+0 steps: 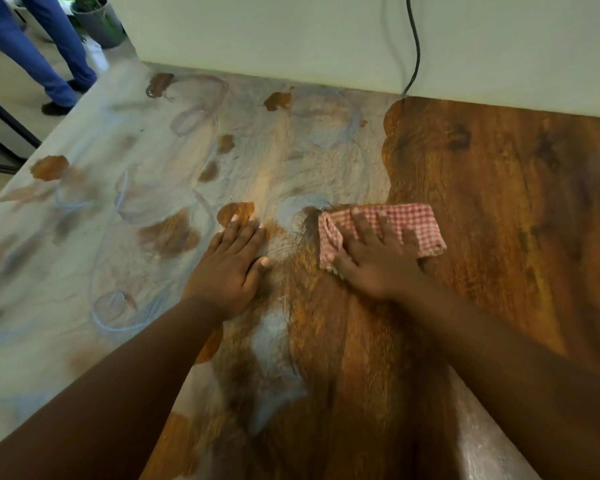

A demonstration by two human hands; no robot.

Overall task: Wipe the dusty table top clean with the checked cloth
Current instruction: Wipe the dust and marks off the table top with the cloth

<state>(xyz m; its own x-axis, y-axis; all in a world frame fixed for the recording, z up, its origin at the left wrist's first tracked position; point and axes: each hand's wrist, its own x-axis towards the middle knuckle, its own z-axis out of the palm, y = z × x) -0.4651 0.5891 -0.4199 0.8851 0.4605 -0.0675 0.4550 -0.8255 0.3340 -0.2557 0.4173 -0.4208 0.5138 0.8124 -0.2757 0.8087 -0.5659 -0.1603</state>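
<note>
The wooden table top [499,188] fills the view. Its left half is coated in pale dust [125,188] with swirl marks and bare brown patches, while the right half shows clean dark wood. A folded red-and-white checked cloth [413,220] lies at the border of the dusty and clean areas. My right hand [374,258] presses flat on the cloth, fingers spread and covering its near left part. Left of the cloth, my left hand [232,261] rests palm down on the dusty surface, fingers together, holding nothing.
A white wall [291,36] runs along the table's far edge, with a black cable [417,46] hanging down it. At the top left a person's legs in blue trousers [35,53] stand on the floor near a potted plant [97,19]. A dusty strip [482,427] remains near the front right.
</note>
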